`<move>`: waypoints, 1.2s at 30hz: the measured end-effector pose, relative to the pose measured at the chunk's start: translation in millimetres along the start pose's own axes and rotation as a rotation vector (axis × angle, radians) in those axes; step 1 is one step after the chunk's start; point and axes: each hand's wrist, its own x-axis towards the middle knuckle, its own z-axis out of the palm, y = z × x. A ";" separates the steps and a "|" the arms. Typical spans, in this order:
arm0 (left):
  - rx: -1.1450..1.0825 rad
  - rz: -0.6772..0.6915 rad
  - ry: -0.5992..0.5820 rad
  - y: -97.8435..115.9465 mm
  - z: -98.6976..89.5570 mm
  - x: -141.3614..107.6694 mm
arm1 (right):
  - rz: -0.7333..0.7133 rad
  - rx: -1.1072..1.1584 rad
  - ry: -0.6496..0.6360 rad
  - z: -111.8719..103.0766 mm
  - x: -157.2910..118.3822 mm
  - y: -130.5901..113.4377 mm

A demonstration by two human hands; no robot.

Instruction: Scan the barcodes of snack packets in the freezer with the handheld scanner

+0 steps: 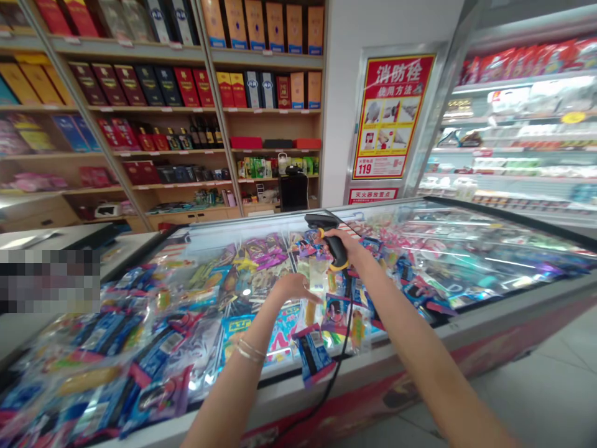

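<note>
My right hand (347,246) is wrapped round the handle of a black and yellow barcode scanner (336,249), whose head points to the left above the freezer. From the handle a black cable (346,336) runs down over the freezer's front edge. My left hand (293,287) is lower and to the left, its fingers apart, over a clear packet with pale, yellowish contents (310,312). Whether the fingertips touch that packet I cannot tell. Just below lies a blue and pink packet (313,354) by the front edge, with a purple-edged packet (336,310) beside it.
A chest freezer (405,354) with a glass top spans the front. Many loose packets (102,336) are heaped on its left part. At the left is a counter (51,239); shelves of boxed bottles (149,84) stand behind. A refrigerated display (522,130) is at the right.
</note>
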 end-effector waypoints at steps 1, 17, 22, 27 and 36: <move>0.044 -0.013 -0.035 7.1 2.2 1.2 | 0.009 -0.003 0.015 -11.0 -0.1 1.3; -0.454 0.072 1.014 -50.5 16.2 28.9 | 0.144 -0.088 -0.097 -37.4 8.4 38.2; -0.462 0.233 1.140 -64.6 32.4 38.8 | 0.171 -0.109 -0.102 -34.4 1.8 35.1; -0.251 -0.023 0.838 -70.2 40.5 42.9 | 0.115 -0.090 -0.071 -30.5 -1.8 33.3; 0.059 -0.351 0.583 -61.0 22.2 24.4 | 0.087 -0.078 -0.076 -23.8 -8.6 28.8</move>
